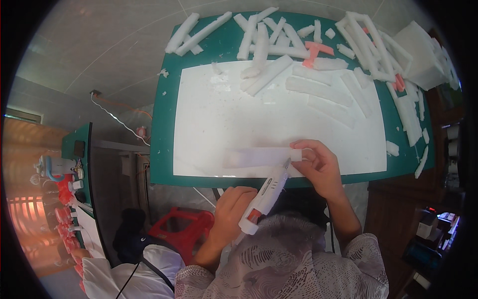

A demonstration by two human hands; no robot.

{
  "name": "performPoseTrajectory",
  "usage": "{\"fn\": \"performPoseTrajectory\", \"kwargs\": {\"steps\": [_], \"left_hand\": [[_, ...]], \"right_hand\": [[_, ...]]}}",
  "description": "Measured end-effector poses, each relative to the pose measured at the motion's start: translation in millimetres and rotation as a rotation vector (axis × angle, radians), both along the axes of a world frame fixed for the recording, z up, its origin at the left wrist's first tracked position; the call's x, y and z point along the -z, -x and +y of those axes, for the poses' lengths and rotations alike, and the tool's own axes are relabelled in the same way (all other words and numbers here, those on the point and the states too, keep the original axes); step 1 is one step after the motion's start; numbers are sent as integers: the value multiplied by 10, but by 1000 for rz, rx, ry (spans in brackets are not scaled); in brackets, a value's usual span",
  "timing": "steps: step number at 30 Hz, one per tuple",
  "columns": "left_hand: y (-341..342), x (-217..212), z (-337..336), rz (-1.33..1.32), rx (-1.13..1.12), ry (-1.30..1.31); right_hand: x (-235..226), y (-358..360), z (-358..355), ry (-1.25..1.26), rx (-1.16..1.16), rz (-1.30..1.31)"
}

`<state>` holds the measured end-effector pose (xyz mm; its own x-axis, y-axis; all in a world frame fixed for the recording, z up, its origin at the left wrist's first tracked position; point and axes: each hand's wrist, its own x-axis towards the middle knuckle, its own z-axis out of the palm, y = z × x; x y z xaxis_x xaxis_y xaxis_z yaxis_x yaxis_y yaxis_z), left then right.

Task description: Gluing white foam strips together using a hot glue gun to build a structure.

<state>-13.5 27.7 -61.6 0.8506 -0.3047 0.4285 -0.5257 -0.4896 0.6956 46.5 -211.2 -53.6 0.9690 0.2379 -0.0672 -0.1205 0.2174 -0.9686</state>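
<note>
On a green surface (164, 124), a white board (214, 114) carries a foam strip (254, 157) near its front edge.
Left hand (233, 207) appears curled round a white glue gun (266, 197); right hand (319, 163) pinches the strip's right end. Gluing seems underway; next calls for steady nozzle (287, 163) aim.

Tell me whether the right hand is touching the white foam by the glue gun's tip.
Touching. The head view shows the right hand pinching the end of the white foam beside the tip of the glue gun.
</note>
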Motion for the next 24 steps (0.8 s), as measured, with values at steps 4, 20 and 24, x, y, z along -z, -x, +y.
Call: {"fn": "performPoseTrajectory", "kwargs": {"steps": [4,20,24], "left_hand": [[-4,48,6,-28,10,-18],[-17,65,4,-10,7,-27],[-12,76,5,-12,-5,-46]], "right_hand": [[17,13,17,-10,2,-35],[48,27,0,-35,-12,-35],[48,14,-9,-16,-27,-49]]}}
